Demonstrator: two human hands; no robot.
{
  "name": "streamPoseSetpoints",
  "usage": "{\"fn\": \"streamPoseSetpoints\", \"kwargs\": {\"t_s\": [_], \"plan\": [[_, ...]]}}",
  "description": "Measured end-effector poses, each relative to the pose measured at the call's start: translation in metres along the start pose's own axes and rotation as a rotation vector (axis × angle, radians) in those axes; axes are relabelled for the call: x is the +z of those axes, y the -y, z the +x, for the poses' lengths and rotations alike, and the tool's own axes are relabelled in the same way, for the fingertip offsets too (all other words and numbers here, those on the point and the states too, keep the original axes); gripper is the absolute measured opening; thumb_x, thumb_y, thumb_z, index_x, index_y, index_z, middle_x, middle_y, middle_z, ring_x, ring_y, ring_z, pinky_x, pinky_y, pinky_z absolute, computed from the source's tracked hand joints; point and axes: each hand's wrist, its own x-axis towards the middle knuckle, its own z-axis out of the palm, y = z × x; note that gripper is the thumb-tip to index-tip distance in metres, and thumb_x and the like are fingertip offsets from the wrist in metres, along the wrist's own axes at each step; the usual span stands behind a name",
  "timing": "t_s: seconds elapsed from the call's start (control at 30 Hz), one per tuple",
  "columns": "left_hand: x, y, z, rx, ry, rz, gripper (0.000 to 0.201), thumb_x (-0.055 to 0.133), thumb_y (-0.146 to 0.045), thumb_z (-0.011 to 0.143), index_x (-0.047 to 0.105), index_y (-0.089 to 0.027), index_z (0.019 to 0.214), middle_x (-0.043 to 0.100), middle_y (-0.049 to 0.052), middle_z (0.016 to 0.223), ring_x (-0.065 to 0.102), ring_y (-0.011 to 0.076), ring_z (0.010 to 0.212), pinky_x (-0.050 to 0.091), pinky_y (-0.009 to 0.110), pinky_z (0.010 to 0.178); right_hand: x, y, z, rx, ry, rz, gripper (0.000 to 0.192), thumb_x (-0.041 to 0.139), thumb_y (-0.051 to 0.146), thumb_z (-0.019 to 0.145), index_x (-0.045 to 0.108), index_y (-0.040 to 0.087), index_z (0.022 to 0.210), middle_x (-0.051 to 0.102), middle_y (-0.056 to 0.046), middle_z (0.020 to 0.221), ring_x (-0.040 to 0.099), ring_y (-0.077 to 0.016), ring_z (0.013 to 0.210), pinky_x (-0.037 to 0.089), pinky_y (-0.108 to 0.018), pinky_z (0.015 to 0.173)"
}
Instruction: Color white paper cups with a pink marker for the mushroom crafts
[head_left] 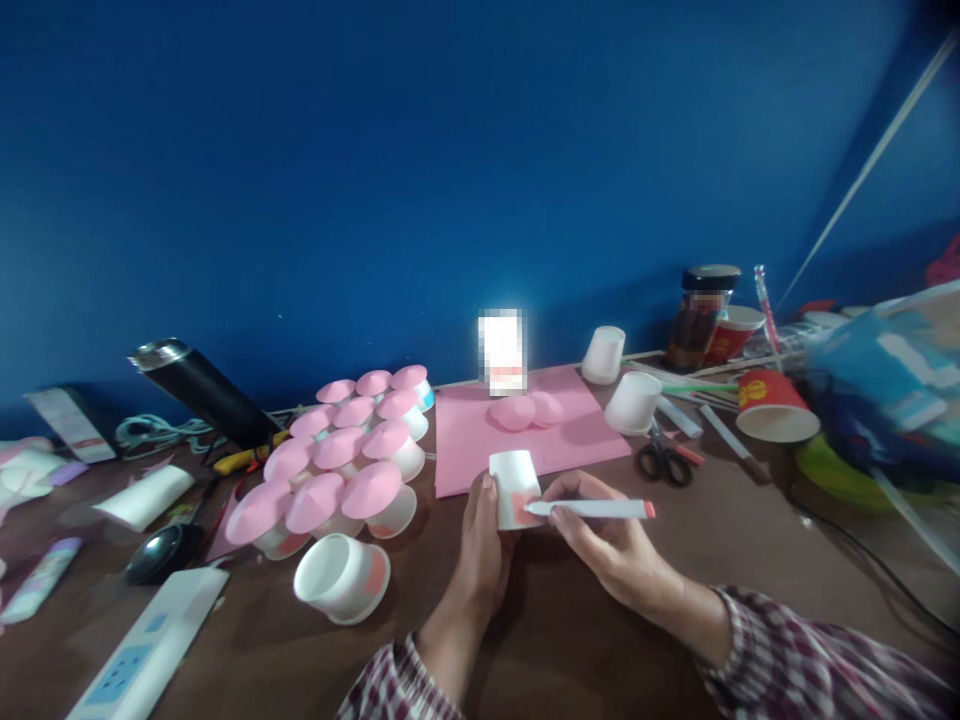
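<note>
A small white paper cup is gripped in my left hand, upside down or upright I cannot tell. Its lower right side carries an orange-red patch. My right hand is closed round a white marker with a red end, its tip against that patch. Just left of my hands, another white cup with an orange patch lies tilted on the table. Several cups topped with pink paper cones stand grouped further left. Beyond my hands, two pink cones rest on a pink paper sheet.
Right of the sheet are two white cups, black-handled scissors, more markers, a red paper cup and a dark jar. On the left are a black flask and a power strip. A blue wall rises behind.
</note>
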Motion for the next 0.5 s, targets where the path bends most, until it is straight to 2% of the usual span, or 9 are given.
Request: {"fn": "streamPoseSetpoints", "kwargs": {"t_s": [0.17, 0.33, 0.5], "plan": [[0.0, 0.0, -0.001, -0.011, -0.004, -0.008, 0.033, 0.059, -0.05, 0.086, 0.063, -0.017, 0.089, 0.063, 0.002, 0.081, 0.056, 0.0157, 0.075, 0.043, 0.029, 0.072, 0.0, 0.0, -0.001, -0.005, -0.032, 0.001, 0.014, 0.06, 0.031, 0.089, 0.063, 0.018, 0.085, 0.063, -0.002, 0.074, 0.054, -0.0142, 0.062, 0.044, -0.025, 0.057], [-0.002, 0.001, 0.001, -0.037, -0.011, -0.037, 0.036, 0.058, -0.051, 0.087, 0.064, -0.015, 0.088, 0.062, 0.003, 0.076, 0.056, 0.0154, 0.07, 0.044, 0.031, 0.072, 0.0, -0.003, -0.001, 0.007, 0.009, 0.038, 0.015, 0.06, 0.032, 0.09, 0.063, 0.018, 0.084, 0.06, -0.001, 0.069, 0.05, -0.0128, 0.059, 0.041, -0.024, 0.053], [-0.005, 0.004, 0.002, -0.055, -0.038, -0.066, 0.04, 0.058, -0.051, 0.087, 0.066, -0.014, 0.094, 0.067, 0.006, 0.084, 0.06, 0.0182, 0.077, 0.047, 0.034, 0.079, 0.0, -0.013, -0.002, 0.024, -0.07, 0.113, 0.018, 0.062, 0.036, 0.09, 0.061, 0.019, 0.088, 0.058, 0.0, 0.07, 0.049, -0.0124, 0.06, 0.041, -0.023, 0.053]]}}
